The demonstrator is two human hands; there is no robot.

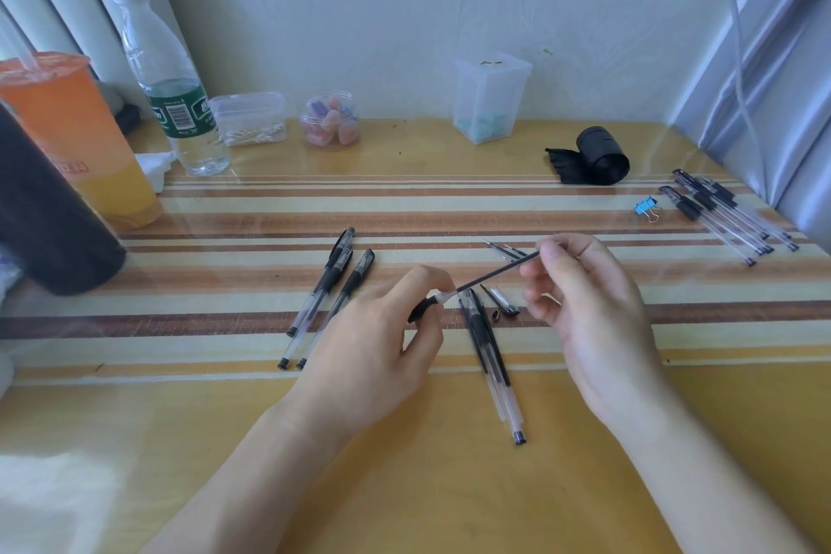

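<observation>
My left hand grips a pen barrel with a black grip, just above the striped table. A thin black refill sticks out of the barrel toward the upper right. My right hand pinches the refill's far end between thumb and forefinger. Under the hands lie two open pen barrels, a loose cap and loose pen tips. Three capped pens lie to the left of my left hand.
Several more pens and a blue binder clip lie at the right edge. A black bag roll, clear boxes, a jar, a water bottle, an orange drink cup and a dark cylinder stand along the back and left.
</observation>
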